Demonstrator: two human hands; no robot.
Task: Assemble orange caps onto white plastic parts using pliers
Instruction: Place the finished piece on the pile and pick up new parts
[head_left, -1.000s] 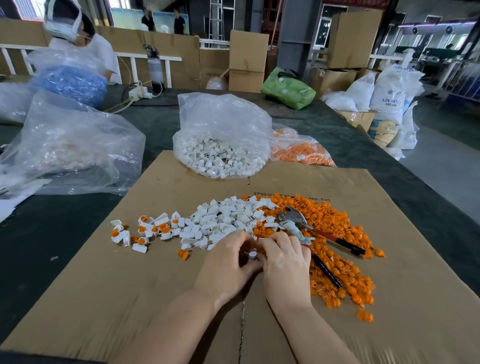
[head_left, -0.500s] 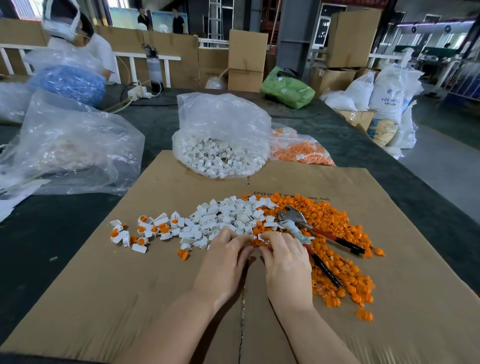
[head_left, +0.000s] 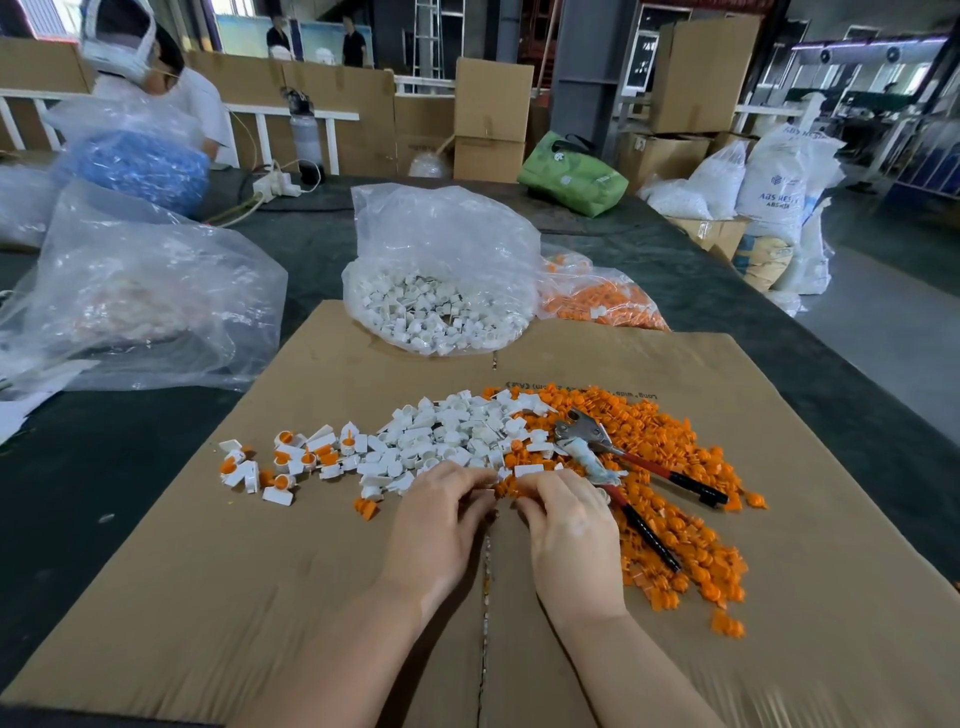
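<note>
Orange caps (head_left: 670, 499) heaped right of pliers (head_left: 613, 462); white parts (head_left: 447, 436) left. Left hand (head_left: 436, 525), right hand (head_left: 571, 530) curled at pile edge; what was pinched: cannot tell. Cap best seated squarely before pliers taken.

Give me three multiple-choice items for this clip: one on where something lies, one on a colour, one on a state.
1. Where do the red-and-black-handled metal pliers lie?
A. on the loose pile of orange plastic caps
B. in the left hand
C. inside a bag

2. What fills the clear plastic bag nearest the flattened brown cardboard sheet?
A. blue parts
B. white parts
C. green parts

3. What are the pliers' handles doing?
A. spread apart
B. closed together
C. gripped

Answers: 1 A, caps lie under and around them. 2 B, white pieces show through. 3 A, the handles diverge, untouched.
</note>
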